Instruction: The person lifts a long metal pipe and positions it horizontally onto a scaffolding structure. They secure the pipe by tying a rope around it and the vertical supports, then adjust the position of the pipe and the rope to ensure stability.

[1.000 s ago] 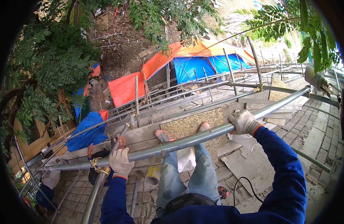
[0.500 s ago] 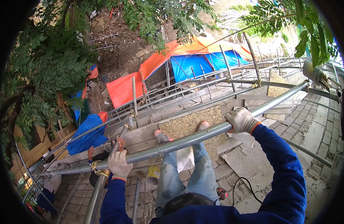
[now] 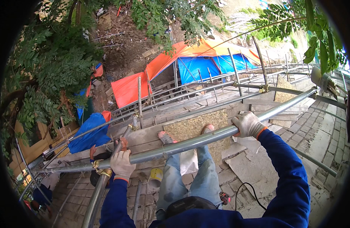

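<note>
Steel pipe (image 3: 190, 146), long, crossing in front of legs (image 3: 170, 186); left hand (image 3: 123, 165), gloved, curled over it beside coupler (image 3: 106, 173); right hand (image 3: 248, 125), likewise wrapped round; advisable: wide, even grip, fingers clear of coupler

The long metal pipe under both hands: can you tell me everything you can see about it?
The long pipe is round, silvery-grey and looks like metal, with some duller patches. It slants across the view from lower left to upper right, above the person's legs; its curve may come from the fisheye lens. The gloved left hand and right hand both grip it. Beside the left hand, a gold-coloured clamp sits where another pipe crosses it.
</note>
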Demonstrator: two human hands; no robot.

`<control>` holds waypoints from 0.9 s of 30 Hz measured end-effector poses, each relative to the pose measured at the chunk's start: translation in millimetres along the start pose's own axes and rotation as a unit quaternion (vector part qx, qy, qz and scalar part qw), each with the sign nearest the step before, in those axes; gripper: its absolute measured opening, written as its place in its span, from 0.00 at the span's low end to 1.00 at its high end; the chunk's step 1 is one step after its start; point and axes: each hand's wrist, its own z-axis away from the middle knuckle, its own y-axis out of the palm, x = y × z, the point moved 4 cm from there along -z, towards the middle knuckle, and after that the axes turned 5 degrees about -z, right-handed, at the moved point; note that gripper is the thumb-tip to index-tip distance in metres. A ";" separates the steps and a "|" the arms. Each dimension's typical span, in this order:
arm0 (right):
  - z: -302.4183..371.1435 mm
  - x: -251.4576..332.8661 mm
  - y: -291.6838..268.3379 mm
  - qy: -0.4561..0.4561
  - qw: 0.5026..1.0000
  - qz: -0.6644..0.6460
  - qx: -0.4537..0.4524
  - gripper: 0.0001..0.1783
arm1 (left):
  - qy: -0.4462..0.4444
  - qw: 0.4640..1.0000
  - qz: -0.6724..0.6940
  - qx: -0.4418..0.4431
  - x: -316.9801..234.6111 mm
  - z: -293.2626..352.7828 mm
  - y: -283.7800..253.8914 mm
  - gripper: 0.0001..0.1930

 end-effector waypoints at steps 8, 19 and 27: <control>-0.1 1.6 -1.6 0.005 1.000 0.000 0.001 0.28 | 0.013 1.000 -0.004 -0.002 0.8 0.4 0.7 0.15; -0.4 3.9 -6.9 -0.009 0.999 -0.004 -0.032 0.26 | -0.005 1.000 -0.014 0.014 3.0 3.8 4.3 0.17; -3.2 -2.5 6.1 -0.018 1.000 0.006 -0.009 0.23 | 0.009 1.000 -0.020 0.000 4.5 4.7 2.7 0.19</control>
